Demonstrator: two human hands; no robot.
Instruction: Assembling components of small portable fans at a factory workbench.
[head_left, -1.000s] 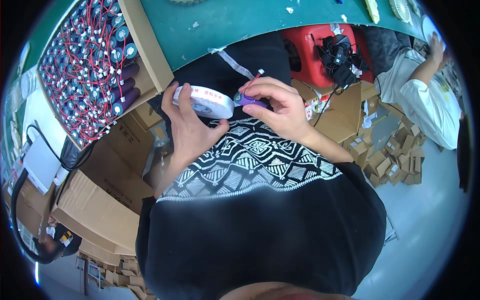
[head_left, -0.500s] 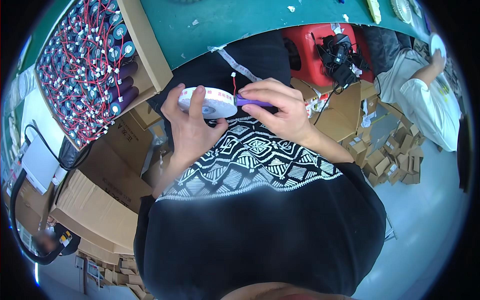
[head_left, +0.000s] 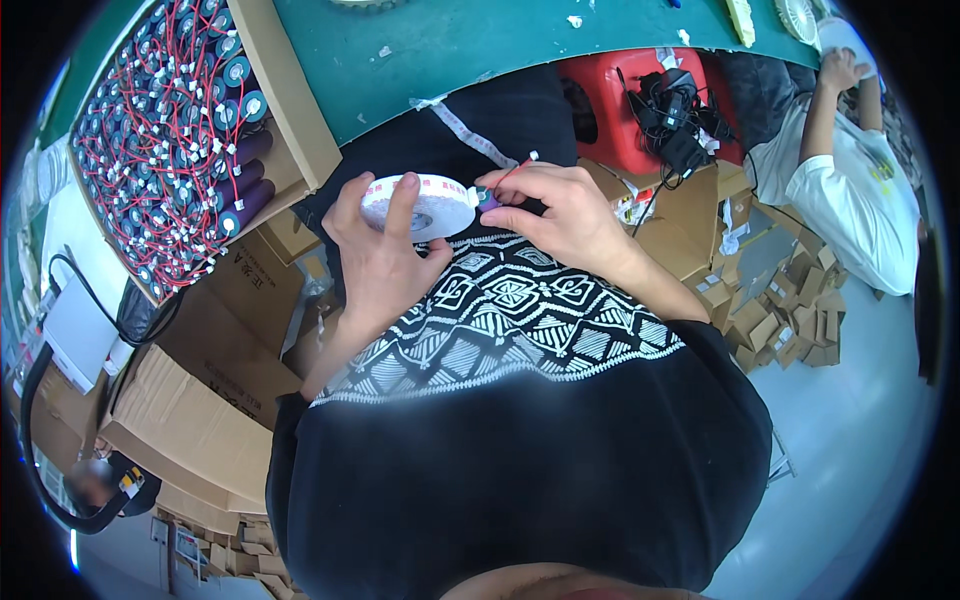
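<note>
My left hand (head_left: 388, 235) grips a white roll of tape (head_left: 448, 212) by its rim, fingers over the top and thumb below. Right beside the roll, my right hand (head_left: 560, 210) is closed round a purple cylindrical battery cell (head_left: 488, 200). The cell's green end faces the roll, and a strip of tape seems to join the two there. A red wire (head_left: 515, 168) with a small white connector sticks up from the cell past my fingers. Most of the cell is hidden inside my hand.
An open cardboard box (head_left: 290, 95) full of purple cells with red wires stands left on the green table (head_left: 420, 45). A red stool (head_left: 610, 110) carries black adapters (head_left: 675, 115). Cardboard boxes (head_left: 790, 310) lie on the floor. Another person in a white shirt (head_left: 850, 210) works at right.
My right hand has turned the cell so its green end shows against the roll, and the red wire now leans right. The other person's hands have moved up with a white disc.
</note>
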